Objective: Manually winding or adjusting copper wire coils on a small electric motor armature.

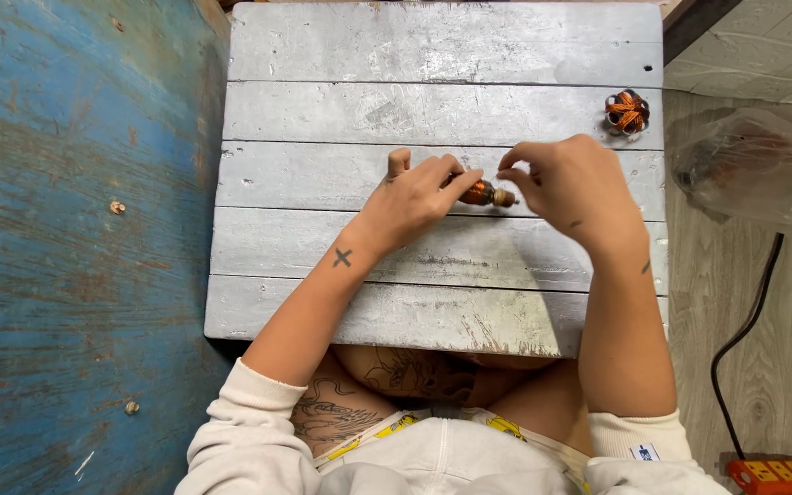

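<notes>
My left hand (419,197) grips a small motor armature (481,192) with copper windings, holding it down on the silver-painted wooden board (323,110). The armature lies sideways, its metal shaft end pointing right. My right hand (572,188) pinches at that shaft end with thumb and forefinger. Both hands meet near the middle of the board. Much of the armature is hidden under my left fingers.
A second copper-wound part (627,112), round with a metal frame, sits at the board's far right. A clear plastic bag (753,165) lies on the floor to the right. A black cable (744,339) runs to an orange power strip (776,475). Blue worn wood (66,229) lies left.
</notes>
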